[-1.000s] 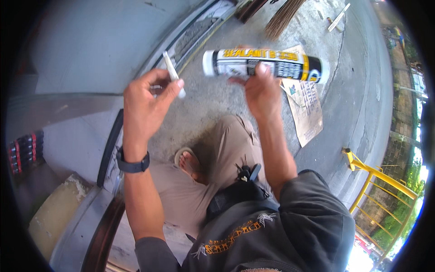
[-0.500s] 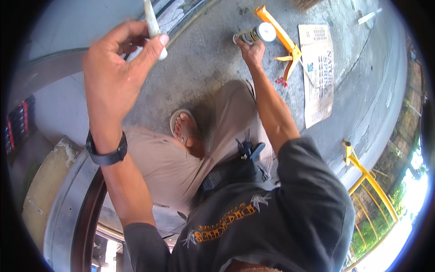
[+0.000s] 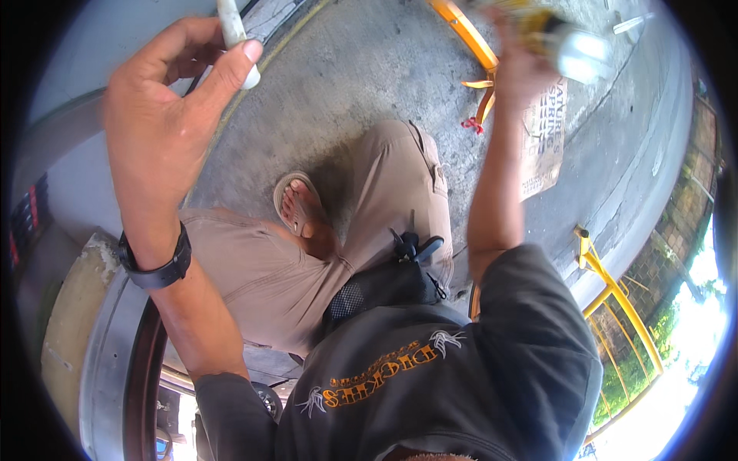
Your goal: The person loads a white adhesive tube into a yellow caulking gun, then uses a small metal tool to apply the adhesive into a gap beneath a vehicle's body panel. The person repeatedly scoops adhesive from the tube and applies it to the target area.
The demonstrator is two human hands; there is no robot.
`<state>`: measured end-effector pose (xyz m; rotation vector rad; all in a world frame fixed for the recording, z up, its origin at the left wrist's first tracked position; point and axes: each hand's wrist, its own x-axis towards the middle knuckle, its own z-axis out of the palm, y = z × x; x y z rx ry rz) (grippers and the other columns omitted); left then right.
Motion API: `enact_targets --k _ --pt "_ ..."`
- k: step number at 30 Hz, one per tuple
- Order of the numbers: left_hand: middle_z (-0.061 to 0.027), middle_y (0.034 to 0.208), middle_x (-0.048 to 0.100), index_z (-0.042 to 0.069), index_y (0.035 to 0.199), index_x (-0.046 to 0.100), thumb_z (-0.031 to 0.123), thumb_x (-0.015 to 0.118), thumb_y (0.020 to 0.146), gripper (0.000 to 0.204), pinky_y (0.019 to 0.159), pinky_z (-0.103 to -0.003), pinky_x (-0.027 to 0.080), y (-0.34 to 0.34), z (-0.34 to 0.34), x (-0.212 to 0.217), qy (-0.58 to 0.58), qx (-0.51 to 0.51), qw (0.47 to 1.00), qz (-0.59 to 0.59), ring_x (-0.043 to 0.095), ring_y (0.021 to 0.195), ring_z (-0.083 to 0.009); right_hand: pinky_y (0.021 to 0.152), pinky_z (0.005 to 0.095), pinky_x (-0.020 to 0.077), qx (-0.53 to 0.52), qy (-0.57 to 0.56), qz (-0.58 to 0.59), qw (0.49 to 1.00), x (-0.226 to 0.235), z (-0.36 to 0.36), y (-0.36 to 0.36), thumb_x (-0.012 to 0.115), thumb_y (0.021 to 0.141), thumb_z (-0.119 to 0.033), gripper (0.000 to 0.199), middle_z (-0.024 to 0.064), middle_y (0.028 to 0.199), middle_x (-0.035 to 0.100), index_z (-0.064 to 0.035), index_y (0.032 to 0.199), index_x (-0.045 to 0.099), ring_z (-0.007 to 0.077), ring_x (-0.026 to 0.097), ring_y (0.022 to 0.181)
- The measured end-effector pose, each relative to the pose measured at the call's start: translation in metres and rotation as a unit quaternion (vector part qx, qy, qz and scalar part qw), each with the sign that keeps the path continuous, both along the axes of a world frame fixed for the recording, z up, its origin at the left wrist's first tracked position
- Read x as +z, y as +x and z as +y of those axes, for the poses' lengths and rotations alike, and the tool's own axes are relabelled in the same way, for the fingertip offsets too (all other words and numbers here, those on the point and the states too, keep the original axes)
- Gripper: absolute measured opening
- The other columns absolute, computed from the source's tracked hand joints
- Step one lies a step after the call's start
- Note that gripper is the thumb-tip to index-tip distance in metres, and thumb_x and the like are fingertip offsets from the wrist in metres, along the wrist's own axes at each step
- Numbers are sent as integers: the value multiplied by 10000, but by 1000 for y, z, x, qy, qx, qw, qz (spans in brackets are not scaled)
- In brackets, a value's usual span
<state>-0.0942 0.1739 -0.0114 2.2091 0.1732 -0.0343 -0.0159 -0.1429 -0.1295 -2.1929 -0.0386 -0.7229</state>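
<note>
Between the thumb and fingers of my left hand (image 3: pixel 165 115), at the upper left, is a slim white tapered nozzle-like piece (image 3: pixel 233 32), tilted, with its upper end cut off by the frame. My right hand (image 3: pixel 526 73) is raised at the upper right and smeared by motion. It grips a can (image 3: pixel 580 55) with a yellow and black label and a white end. Behind that hand, an orange caulking gun (image 3: pixel 469 38) lies on the ground, its trigger end toward me.
Partly covered by my right arm, a flat printed cardboard sheet (image 3: pixel 544 146) lies on the concrete (image 3: pixel 323 92). A pale stick-like piece (image 3: pixel 632 23) is farther off. A yellow metal frame (image 3: pixel 623 300) stands at the right. My sandalled foot (image 3: pixel 300 207) is below centre.
My right hand has swung up and to the right with the can, from left of the caulking gun to over the cardboard. My left hand has shifted slightly left and up, still holding the white piece.
</note>
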Motion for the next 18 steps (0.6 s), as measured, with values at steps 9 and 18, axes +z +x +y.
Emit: enact_targets --k 9,18 --pt "-43 845 729 2 1037 749 178 805 882 241 761 -267 527 4 -7 3 -5 -11 1000 1 662 797 -106 885 410 556 17 70 252 965 -141 -5 -11 864 727 -287 524 148 963 764 16 1122 700 289 734 936" --pt "-31 876 721 0 1011 734 188 787 902 223 805 -251 496 1 -2 1 -23 -24 999 9 641 844 -91 885 368 506 -10 -489 42 871 -129 -66 4 733 941 -390 621 126 1125 648 -57 1413 503 268 626 1040"
